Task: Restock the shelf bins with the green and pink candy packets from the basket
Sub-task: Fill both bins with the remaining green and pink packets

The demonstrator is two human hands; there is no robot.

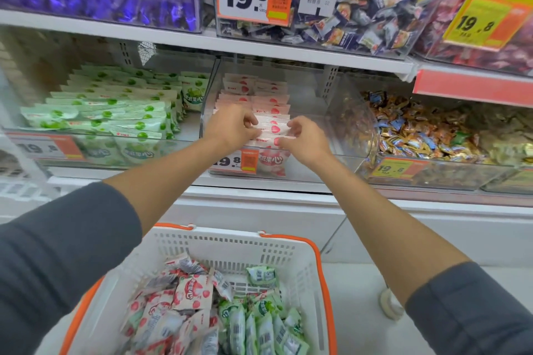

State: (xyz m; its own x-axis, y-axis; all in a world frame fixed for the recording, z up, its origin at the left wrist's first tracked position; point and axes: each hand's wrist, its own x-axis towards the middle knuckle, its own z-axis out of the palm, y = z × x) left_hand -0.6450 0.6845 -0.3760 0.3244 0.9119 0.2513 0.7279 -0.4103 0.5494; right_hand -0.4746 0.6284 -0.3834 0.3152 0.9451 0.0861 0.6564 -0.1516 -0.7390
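Both forearms reached over the basket (pixel 291 251) to the middle shelf. The left hand (pixel 233 127) and right hand (pixel 305 141) had their fingers curled, each pinching one end of a small stack of pink packets (pixel 274 130). They held the stack at the front of the clear middle bin (pixel 311 167), just above its front wall. More pink ones stood behind it in two neat rows. The left bin (pixel 184 153) held green packets (pixel 115 112), closely ranked. The basket was white with an orange rim and sat low in front. It held loose pink candy (pixel 187 297) heaped left and loose green candy (pixel 259 323) right. A right-hand bin held mixed wrapped sweets (pixel 418 130). A price tag (pixel 236 161) read 19.8.
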